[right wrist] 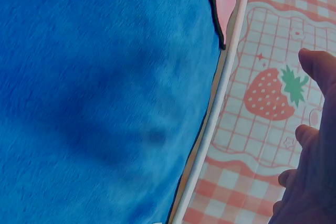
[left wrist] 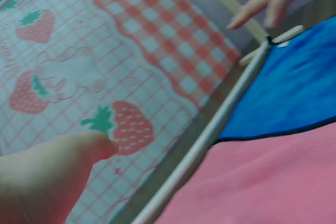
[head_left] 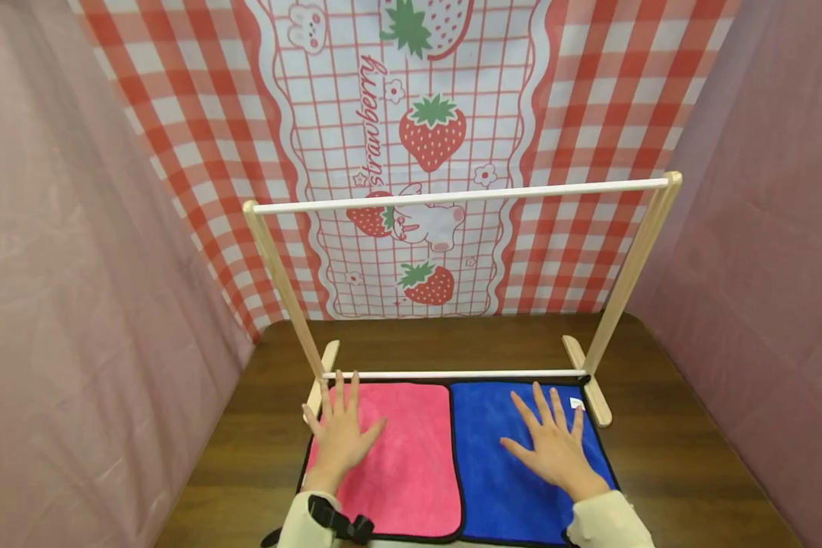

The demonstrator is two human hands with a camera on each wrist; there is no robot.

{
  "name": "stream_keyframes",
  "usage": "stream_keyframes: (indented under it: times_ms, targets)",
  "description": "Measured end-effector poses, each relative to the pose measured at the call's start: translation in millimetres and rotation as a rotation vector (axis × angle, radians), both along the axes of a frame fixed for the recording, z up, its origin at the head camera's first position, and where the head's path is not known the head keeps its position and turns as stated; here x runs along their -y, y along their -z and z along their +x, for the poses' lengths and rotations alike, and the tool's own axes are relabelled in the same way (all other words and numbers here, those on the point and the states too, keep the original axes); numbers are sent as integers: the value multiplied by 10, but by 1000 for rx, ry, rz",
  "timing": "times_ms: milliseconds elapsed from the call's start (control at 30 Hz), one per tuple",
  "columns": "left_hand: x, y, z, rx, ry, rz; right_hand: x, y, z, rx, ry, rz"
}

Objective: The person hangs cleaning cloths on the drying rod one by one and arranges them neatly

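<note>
Two small towels with black edging lie flat side by side on the table, a pink towel [head_left: 411, 457] on the left and a blue towel [head_left: 500, 457] on the right. My left hand [head_left: 340, 441], fingers spread, is over the left part of the pink one. Over the blue one is my right hand [head_left: 555, 449], its fingers also spread. Neither hand grips anything; whether they touch the cloth I cannot tell. Just beyond the towels stands a wooden rack with a white top bar [head_left: 459, 196] and a white lower bar [head_left: 452, 374]. A white tag [head_left: 576, 403] shows on the blue towel.
The rack's feet [head_left: 596, 392] rest on the brown wooden table [head_left: 678, 457]. Behind hangs a red-and-white checked cloth [head_left: 603, 99] printed with strawberries. Pink curtains [head_left: 96, 274] close off both sides. A black strap [head_left: 339, 521] circles the left wrist.
</note>
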State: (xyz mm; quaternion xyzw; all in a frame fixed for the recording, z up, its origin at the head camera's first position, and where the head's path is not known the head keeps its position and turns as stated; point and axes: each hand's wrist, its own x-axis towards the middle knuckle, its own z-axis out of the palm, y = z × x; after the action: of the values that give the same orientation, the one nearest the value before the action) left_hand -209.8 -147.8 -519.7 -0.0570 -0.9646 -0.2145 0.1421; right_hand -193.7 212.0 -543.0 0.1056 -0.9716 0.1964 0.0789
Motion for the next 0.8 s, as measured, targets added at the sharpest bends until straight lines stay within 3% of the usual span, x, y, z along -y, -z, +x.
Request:
stream_keyframes:
  times_ms: [167,400,667,800]
  targets:
    - [285,-214,-159,45,-56,110,-105,9,-2,8,-11,-21]
    - [639,-274,-388,-94,-71,301,-202,166,79,-8,-26,-23]
    - [839,-484,-729,-101,-70,798,-242,448,133,24,-3,-13]
    - [874,-627,-865,-94,-73,972,-220,535,161,41,-13,-54]
